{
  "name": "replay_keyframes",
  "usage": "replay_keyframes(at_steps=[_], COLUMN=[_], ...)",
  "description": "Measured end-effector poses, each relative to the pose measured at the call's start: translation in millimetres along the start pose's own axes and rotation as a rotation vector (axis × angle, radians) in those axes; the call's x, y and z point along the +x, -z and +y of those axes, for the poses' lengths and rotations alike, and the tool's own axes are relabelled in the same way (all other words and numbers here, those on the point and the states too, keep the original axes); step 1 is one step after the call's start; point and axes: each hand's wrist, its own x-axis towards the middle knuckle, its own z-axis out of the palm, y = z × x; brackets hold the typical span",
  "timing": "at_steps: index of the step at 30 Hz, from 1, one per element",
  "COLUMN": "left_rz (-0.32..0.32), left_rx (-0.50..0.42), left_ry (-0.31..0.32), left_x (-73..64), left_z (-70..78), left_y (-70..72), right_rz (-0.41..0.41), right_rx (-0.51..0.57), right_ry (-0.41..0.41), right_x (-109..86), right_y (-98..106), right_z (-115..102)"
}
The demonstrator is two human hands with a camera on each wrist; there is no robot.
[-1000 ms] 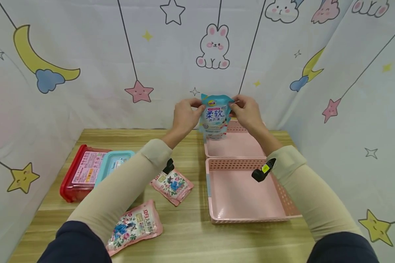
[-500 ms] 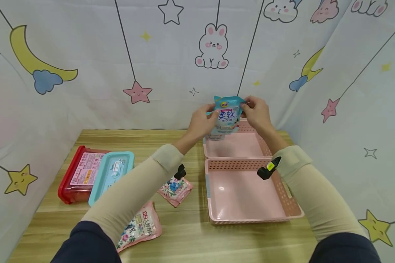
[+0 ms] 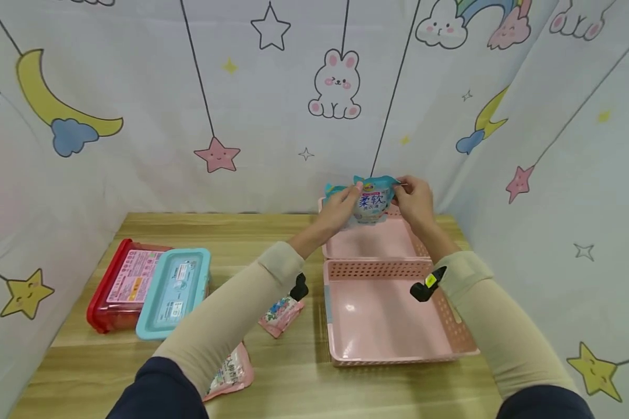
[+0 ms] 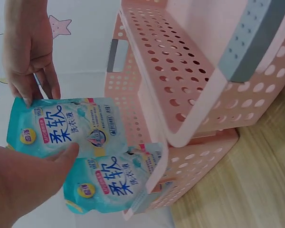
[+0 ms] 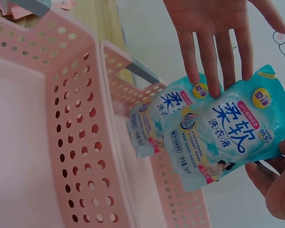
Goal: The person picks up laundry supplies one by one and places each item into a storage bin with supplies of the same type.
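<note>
My right hand pinches the upper corner of a teal-and-white laundry detergent pouch over the far pink basket. The left hand has its fingers straight, their tips at the pouch's edge, partly hidden by it; its thumb stands away from them. A second, matching pouch is upright at the left side of the far basket, just behind the held one. In the left wrist view, the held pouch overlaps the second.
In front of the far basket stands another pink basket. At left are a red tub and a blue-lidded box. Two pink floral packets lie nearer the middle, partly hidden by the left sleeve. A patterned curtain rises behind the table.
The held pouch has moved right and then down toward the far basket, uncovering the second pouch at its left. The left hand has shifted right along with it.
</note>
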Motion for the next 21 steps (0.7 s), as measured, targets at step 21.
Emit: replay_keyframes(at_steps=[21], left_rz=[-0.089], left_rx=[-0.176], left_ry=[-0.023], left_x=[21.1], left_z=[-39.9], left_y=[-30.7], right_rz=[0.042], right_rx=[0.046], right_ry=[-0.057], right_x=[-5.4], right_y=[-9], right_z=[49])
